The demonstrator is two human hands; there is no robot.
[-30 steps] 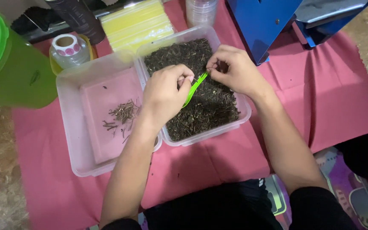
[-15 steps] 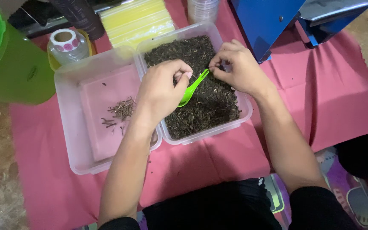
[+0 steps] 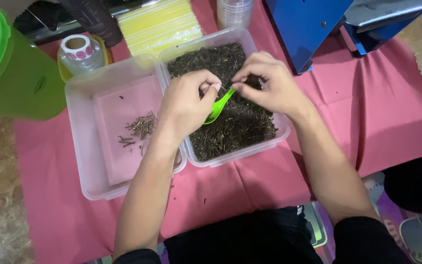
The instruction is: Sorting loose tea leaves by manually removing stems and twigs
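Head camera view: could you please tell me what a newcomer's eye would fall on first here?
At centre, the left hand and right hand meet over a clear tub of dark dried leaves, with a small green spoon between them. Beside it on the left, a second clear tub holds only a small pile of twigs. A big green jug fills the top left corner.

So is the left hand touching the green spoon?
Touching. The head view shows the left hand with its fingers closed around the green spoon above the dark leaves.
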